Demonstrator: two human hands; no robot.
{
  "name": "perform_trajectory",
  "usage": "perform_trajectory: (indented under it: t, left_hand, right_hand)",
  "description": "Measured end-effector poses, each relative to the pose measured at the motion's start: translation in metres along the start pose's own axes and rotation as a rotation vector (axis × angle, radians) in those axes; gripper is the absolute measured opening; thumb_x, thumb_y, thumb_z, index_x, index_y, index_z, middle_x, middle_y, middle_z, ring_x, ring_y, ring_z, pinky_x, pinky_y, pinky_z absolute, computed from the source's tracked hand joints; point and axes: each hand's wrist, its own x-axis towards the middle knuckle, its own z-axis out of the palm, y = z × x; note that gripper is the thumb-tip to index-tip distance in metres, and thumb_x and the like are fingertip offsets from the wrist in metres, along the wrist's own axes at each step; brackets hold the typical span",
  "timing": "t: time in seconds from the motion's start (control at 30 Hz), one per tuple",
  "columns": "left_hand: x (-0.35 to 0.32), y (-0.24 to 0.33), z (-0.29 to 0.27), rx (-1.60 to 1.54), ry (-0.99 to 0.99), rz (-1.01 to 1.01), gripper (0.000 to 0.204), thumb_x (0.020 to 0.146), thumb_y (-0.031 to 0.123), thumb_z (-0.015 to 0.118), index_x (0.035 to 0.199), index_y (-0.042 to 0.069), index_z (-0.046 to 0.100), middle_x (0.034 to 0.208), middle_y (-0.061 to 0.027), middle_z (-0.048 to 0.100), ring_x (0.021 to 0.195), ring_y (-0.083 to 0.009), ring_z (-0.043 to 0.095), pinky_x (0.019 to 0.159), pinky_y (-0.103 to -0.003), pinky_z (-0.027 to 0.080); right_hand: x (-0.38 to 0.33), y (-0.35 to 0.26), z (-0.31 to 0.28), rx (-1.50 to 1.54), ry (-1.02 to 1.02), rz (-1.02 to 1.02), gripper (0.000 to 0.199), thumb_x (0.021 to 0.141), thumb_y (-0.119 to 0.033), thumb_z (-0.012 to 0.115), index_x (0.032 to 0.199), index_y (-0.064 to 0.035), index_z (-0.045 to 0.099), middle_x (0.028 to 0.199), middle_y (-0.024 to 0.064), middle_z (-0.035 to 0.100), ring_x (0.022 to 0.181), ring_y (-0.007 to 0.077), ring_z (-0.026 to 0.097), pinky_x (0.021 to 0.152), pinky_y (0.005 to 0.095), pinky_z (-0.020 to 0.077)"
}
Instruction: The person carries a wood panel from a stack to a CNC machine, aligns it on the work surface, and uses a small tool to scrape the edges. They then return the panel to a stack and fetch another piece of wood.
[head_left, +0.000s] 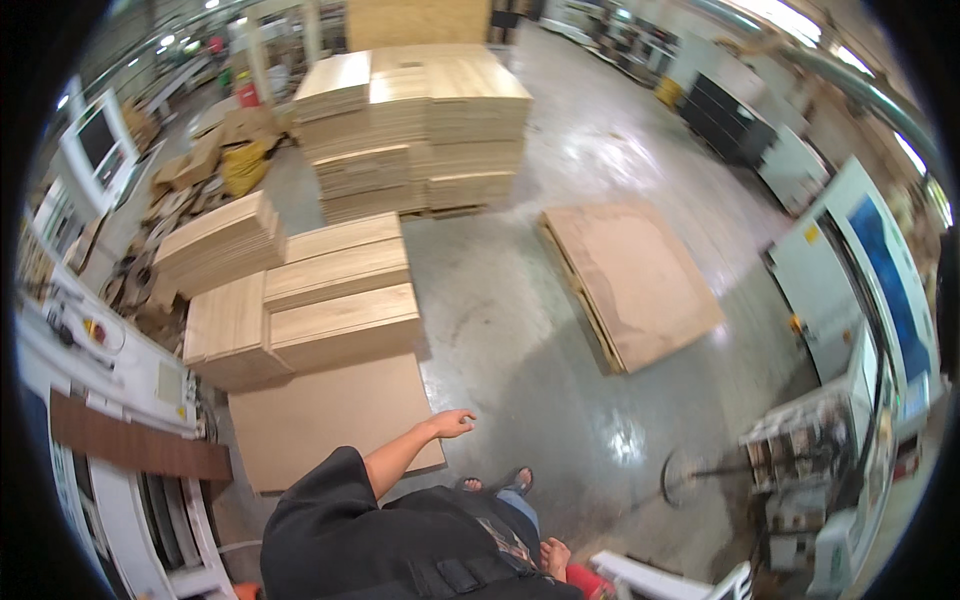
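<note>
My left hand [455, 424] is held out in front of me, above the right edge of a flat brown board [330, 410] that lies low near the floor. Its fingers are loosely bent and apart, with nothing in them. Low by my right side hangs my right hand [555, 557], close to a red object [590, 582] and a white machine part [650, 577]. Its fingers look slack, and no held thing shows. Behind the brown board stand stacks of light wood panels [345, 312], several panels high.
Farther back is a larger block of stacked wood panels [420, 125] on a pallet. A pallet topped with a brown sheet [640, 280] sits on the grey floor [490, 300] to the right. Machines [110, 370] line the left; a pale cabinet [820, 290] stands at the right.
</note>
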Motion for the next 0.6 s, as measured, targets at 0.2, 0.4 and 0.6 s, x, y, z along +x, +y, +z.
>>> perform_trajectory:
  t: [0.2, 0.4, 0.6]
  left_hand:
    - [-0.008, -0.068, 0.01, -0.2, 0.369, -0.224, 0.041, 0.093, 0.034, 0.064, 0.126, 0.009, 0.067, 0.114, -0.019, 0.072, 0.104, -0.0317, 0.07, 0.092, -0.042, 0.053]
    - [-0.089, -0.155, 0.091, -0.285, 0.271, -0.84, 0.036, 0.084, 0.029, 0.062, 0.101, 0.0, 0.073, 0.093, -0.0223, 0.074, 0.089, -0.0322, 0.072, 0.081, -0.046, 0.055]
    - [-0.109, -0.105, 0.153, -0.725, 0.478, -0.996, 0.034, 0.086, 0.037, 0.072, 0.099, 0.005, 0.073, 0.084, -0.011, 0.074, 0.079, -0.0216, 0.069, 0.073, -0.038, 0.055]
  right_hand:
    - [0.121, -0.147, 0.034, -0.234, -0.257, -0.098, 0.028, 0.1, -0.023, 0.055, 0.121, -0.0055, 0.06, 0.088, 0.0155, 0.07, 0.059, 0.021, 0.064, 0.048, 0.0331, 0.0524]
    - [0.193, -0.272, 0.1, -0.412, -0.275, -0.072, 0.021, 0.1, -0.018, 0.055, 0.111, -0.0012, 0.06, 0.083, 0.0143, 0.069, 0.054, 0.0204, 0.06, 0.044, 0.0309, 0.048]
    - [0.27, -0.345, 0.201, -0.788, -0.442, -0.238, 0.023, 0.095, -0.016, 0.056, 0.082, 0.0022, 0.063, 0.065, 0.0108, 0.063, 0.051, 0.0161, 0.057, 0.042, 0.0317, 0.0415]
